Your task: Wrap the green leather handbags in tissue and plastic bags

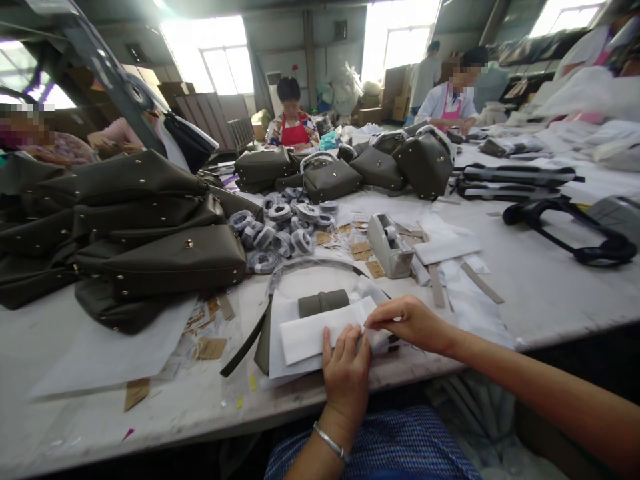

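Observation:
My left hand [346, 371] lies at the table's near edge with its fingers pressed flat on a folded white wrapping paper [320, 333]. That paper covers a dark olive bag [323, 303] whose strap [250, 343] trails to the left. My right hand [411, 321] comes in from the right and pinches the paper's right end between thumb and fingertips, touching the left hand's fingertips. A silver bangle sits on my left wrist.
A stack of olive bags [150, 253] fills the left of the table. Rolled wrapped straps [280, 230] and brown tags [361, 250] lie beyond the bag, with a tape dispenser [389, 245] to the right. More bags [380, 167] stand further back. Several people work at the far side.

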`<state>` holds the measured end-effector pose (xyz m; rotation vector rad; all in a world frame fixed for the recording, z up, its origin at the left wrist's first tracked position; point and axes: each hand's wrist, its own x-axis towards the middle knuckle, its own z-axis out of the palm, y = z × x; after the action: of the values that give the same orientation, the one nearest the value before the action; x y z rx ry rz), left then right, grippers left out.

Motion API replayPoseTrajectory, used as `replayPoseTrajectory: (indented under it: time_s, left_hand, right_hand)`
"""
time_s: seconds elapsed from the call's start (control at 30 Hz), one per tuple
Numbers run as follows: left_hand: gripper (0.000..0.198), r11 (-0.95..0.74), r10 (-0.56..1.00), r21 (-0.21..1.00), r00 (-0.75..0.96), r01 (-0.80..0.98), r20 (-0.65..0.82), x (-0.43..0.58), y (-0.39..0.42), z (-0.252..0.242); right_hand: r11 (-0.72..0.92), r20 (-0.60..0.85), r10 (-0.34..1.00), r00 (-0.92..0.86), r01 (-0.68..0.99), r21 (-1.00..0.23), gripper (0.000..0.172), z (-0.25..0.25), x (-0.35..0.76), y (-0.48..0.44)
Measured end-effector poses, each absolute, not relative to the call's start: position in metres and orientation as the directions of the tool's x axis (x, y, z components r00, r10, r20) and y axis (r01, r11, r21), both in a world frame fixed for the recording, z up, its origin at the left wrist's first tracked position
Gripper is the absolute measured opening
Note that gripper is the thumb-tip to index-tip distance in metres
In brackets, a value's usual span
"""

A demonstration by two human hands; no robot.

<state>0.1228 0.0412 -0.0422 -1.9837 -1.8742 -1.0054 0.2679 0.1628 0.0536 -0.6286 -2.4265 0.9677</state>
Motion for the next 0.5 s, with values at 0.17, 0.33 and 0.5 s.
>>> replayPoseTrajectory:
  time_s: [0.17, 0.33, 0.5]
  left_hand:
    - [0.026, -0.156, 0.774, 0.292, -0.067, 0.944, 0.63, 0.123, 0.042, -0.04]
    - [0.023, -0.148, 0.77, 0.279, -0.066, 0.949, 0.634, 0.124, 0.043, -0.04]
    - [0.027, -0.147, 0.782, 0.266, -0.053, 0.953, 0.622, 0.123, 0.043, -0.039]
  right_hand:
    - [0.697, 0.343, 0.52, -0.782, 0.157, -0.7, 0.018, 0.045, 0.276, 0.16]
    - [0.672, 0.326, 0.636, -0.699, 0.295, -0.679, 0.026, 0.033, 0.268, 0.165]
    - [0.679, 0.296, 0.665, -0.685, 0.391, -0.621, 0.026, 0.02, 0.26, 0.172]
